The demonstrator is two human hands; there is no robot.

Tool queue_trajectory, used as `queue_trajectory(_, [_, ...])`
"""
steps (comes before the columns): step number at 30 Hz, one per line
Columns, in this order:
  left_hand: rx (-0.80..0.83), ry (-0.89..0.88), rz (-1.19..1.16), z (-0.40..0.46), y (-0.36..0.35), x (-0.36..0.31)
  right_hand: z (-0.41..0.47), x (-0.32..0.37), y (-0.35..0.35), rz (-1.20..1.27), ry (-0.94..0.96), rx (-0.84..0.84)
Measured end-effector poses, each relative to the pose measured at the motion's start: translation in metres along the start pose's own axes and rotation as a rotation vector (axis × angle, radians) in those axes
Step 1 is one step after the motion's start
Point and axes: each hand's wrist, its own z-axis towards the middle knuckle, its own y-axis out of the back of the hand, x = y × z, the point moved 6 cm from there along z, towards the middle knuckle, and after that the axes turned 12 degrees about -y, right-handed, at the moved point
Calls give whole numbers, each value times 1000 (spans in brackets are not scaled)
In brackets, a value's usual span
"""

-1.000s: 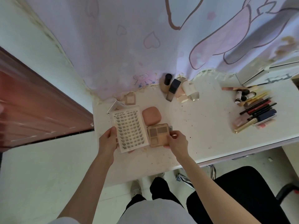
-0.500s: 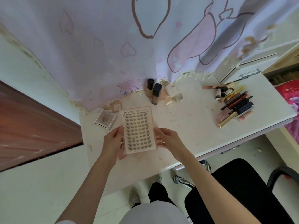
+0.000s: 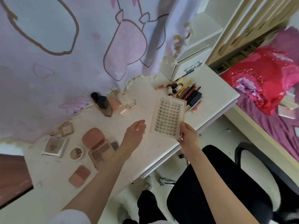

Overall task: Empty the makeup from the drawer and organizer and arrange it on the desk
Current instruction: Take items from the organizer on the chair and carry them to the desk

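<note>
Half a second ago both hands held the lash tray over the near left part of the table; now only the right hand (image 3: 188, 135) has it, pinching its near right corner, and it has travelled to the right. The lash tray (image 3: 167, 118), a clear flat case with rows of small lash clusters, hangs tilted above the white table (image 3: 145, 152), its far end close to the row of pencils and tubes (image 3: 187, 92) that lies near the white organizer (image 3: 189, 67). The left hand (image 3: 135, 132) has let go and hovers just beside the tray's near left edge, fingers relaxed and holding nothing. On the left of the table lie a peach compact (image 3: 93, 137), an eyeshadow palette (image 3: 102, 151), a small round pot (image 3: 76, 153), a square clear case (image 3: 54, 146) and a two-tone blush (image 3: 79, 176). Several foundation bottles (image 3: 105, 105) stand by the curtain. The step in hand looks like the arranging of this tray. The next move probably calls for lowering it flat onto the bare patch between the bottles and the pencils, without knocking that row.
</note>
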Motion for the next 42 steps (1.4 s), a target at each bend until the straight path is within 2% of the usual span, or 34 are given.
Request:
queue_trajectory(4, [170,-145,479,22,-53,14,34,28,64,151,44,-237])
queue_trajectory(7, [304,-144,820,42,-81,29,60,49,104,229,51,-418])
queue_trajectory(12, [397,-107,1143,78,-99,36,108,87,140,332,28,-519])
queue_trajectory(15, [411,-9,1140,94,-102,44,140,115,150,179,59,-497])
queue_trajectory(18, [403,-13,1168,95,-105,49,163,138,155,71,89,-484])
queue_trajectory(22, [392,-18,1166,96,-105,50,179,162,152,76,118,-502])
queue_trajectory(25, [395,-12,1174,96,-106,50,191,165,156,139,103,-584])
queue_trajectory(27, [399,-9,1180,96,-106,50,198,165,157,80,107,-626])
queue_trajectory(36, [423,-11,1191,98,-104,50,182,167,138,-244,167,-645])
queue_trajectory(42, [465,20,1025,105,-90,30,130,155,107,-549,327,-546])
